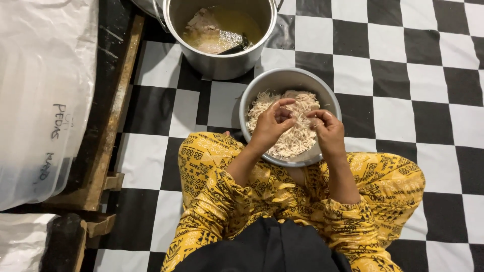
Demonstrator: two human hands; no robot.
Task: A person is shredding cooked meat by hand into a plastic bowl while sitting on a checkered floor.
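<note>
A round metal bowl (289, 83) rests on the checkered black-and-white floor (403, 90), tucked against the person's crossed legs in yellow patterned trousers (217, 176), and it is heaped with pale shredded meat (297, 136). Both hands hover over the bowl's near half: the left hand (270, 126) has its fingers curled inward, pinching a small piece of the shreds, and the right hand (326, 128) meets it just beside, fingertips closed on what looks like the same strand or clump, though the piece itself is too small to make out clearly. The two hands and wrists cover much of the front of the heap and hide the bowl's near rim in part. Just beyond the bowl, near but apart from it, stands a larger steel pot (222, 60) holding yellowish broth, a pale lump of meat (201, 22) and a dark utensil (236, 48) leaning in the liquid; the pot's top edge is cut off by the frame, and a second metal vessel at its left shows only as a sliver. To the left, a worn wooden frame (113, 116) runs along the floor, carrying a large translucent plastic container (40, 95) with handwriting on its side; its contents cannot be told. At the lower left, another white bundle (22, 242) is cut off by the frame edge. A dark garment (267, 249) covers the person's lap at the bottom.
</note>
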